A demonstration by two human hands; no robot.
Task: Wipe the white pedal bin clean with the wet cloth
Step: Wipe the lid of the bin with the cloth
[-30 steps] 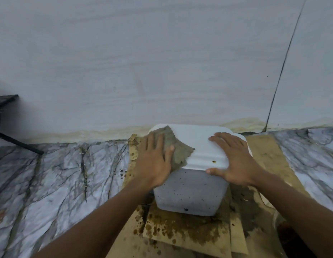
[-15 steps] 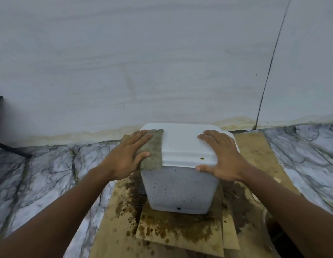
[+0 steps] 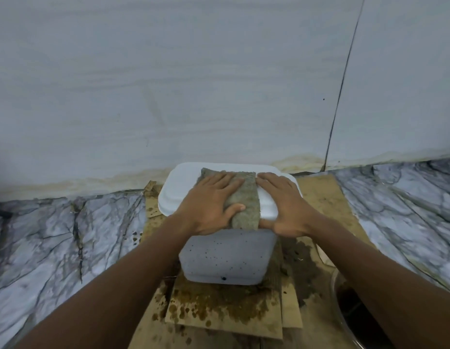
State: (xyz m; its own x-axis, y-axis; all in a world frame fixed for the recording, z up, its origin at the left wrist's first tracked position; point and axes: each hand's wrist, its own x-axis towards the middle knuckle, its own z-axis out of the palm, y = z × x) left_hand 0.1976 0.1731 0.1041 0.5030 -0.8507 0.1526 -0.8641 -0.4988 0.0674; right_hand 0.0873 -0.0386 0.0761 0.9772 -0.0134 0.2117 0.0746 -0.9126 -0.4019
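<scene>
The white pedal bin (image 3: 226,258) stands on stained cardboard against the wall, its front dotted with dark specks. A grey-brown wet cloth (image 3: 245,197) lies across the middle of the white lid and hangs a little over the front edge. My left hand (image 3: 211,205) presses flat on the cloth, fingers straight, thumb on its lower part. My right hand (image 3: 284,207) lies flat on the right part of the lid, right beside the cloth, its thumb over the lid's front edge.
Layers of wet, brown-stained cardboard (image 3: 226,311) lie under and in front of the bin. Veined marble floor (image 3: 55,243) spreads left and right. A pale wall (image 3: 193,84) rises right behind the bin. The rim of a clear bowl (image 3: 344,311) shows at lower right.
My left hand has slid the cloth from the lid's left edge to its middle, up against my right hand. The right hand has stayed on the lid.
</scene>
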